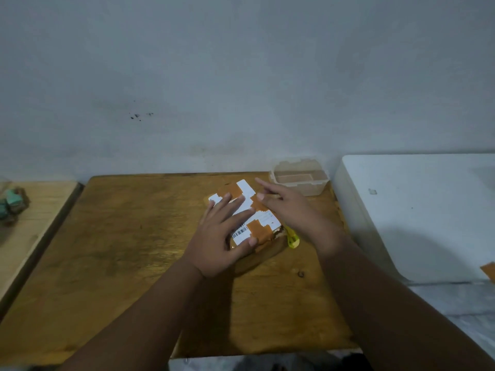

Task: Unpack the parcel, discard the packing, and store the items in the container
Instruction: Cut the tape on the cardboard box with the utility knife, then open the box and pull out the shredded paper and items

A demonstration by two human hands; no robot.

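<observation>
A brown parcel [263, 228] with a white shipping label and barcode lies on the wooden table [128, 250], right of centre. My left hand [225, 234] rests flat on its top with fingers spread and the thumb against the near edge. My right hand [289, 210] hovers over the parcel's far right corner, fingers loosely apart, holding nothing. A clear plastic container [300, 178] stands open at the table's back right corner. A yellow object [293, 241] pokes out beside the parcel under my right wrist; what it is I cannot tell.
A white box-like surface [417, 210] stands right of the table. A lighter wooden surface [34, 218] at the left carries a bag of teal and brown items [12, 207]. A grey wall rises directly behind the table.
</observation>
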